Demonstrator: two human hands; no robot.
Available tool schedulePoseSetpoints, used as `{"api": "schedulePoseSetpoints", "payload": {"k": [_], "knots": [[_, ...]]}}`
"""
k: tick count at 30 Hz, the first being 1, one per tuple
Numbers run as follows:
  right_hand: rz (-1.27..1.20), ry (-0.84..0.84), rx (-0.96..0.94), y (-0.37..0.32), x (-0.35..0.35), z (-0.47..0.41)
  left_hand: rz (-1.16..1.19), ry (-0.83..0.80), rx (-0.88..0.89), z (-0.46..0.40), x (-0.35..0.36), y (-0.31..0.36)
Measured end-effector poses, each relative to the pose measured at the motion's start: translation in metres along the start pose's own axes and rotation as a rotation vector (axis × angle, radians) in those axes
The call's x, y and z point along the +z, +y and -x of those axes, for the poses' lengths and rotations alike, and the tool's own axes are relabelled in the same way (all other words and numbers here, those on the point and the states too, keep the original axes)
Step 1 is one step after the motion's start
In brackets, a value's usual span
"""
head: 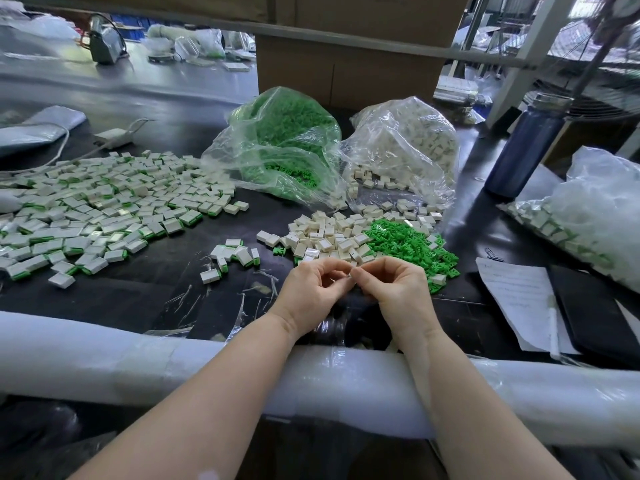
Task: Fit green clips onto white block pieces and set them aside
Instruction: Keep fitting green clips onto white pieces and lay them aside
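My left hand and my right hand meet fingertip to fingertip just above the table's near edge, pinching a small white piece between them; most of it is hidden by the fingers. Right behind the hands lies a heap of bare white blocks with a heap of loose green clips on its right. A broad spread of white blocks with green clips fitted covers the table's left side, and a small cluster of them lies left of my hands.
Two open plastic bags stand at the back, one of green clips, one of white blocks. A dark blue bottle, another filled bag, a paper sheet and a black folder are on the right. A padded rail runs along the near edge.
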State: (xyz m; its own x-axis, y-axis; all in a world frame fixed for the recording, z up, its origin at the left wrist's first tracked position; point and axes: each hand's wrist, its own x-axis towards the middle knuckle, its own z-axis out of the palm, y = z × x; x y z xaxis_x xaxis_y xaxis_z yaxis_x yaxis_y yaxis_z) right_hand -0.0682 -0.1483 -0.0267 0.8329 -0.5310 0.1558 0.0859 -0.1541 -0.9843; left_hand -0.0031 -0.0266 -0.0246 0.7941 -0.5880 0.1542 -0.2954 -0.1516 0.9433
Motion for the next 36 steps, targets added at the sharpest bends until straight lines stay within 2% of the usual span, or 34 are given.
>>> {"api": "schedulePoseSetpoints", "payload": {"k": [7, 13, 17, 21, 36], "knots": [[-0.046, -0.072, 0.008, -0.0004, 0.0026, 0.0015, 0.067, 0.021, -0.042, 0.0001, -0.0013, 0.004], [0.006, -0.047, -0.011, -0.0033, 0.004, 0.0018, 0.136, 0.022, -0.029, 0.0004, -0.0032, 0.0042], [-0.044, -0.128, 0.036, -0.0059, 0.0061, 0.0039, 0.078, 0.008, 0.005, -0.0006, -0.0035, 0.0038], [-0.057, -0.225, 0.103, -0.0074, 0.0072, 0.0048, 0.114, -0.051, 0.009, -0.0002, -0.0025, 0.0039], [-0.11, -0.223, 0.13, -0.0057, 0.0028, 0.0032, -0.019, -0.111, 0.037, 0.0012, -0.0006, 0.008]]}}
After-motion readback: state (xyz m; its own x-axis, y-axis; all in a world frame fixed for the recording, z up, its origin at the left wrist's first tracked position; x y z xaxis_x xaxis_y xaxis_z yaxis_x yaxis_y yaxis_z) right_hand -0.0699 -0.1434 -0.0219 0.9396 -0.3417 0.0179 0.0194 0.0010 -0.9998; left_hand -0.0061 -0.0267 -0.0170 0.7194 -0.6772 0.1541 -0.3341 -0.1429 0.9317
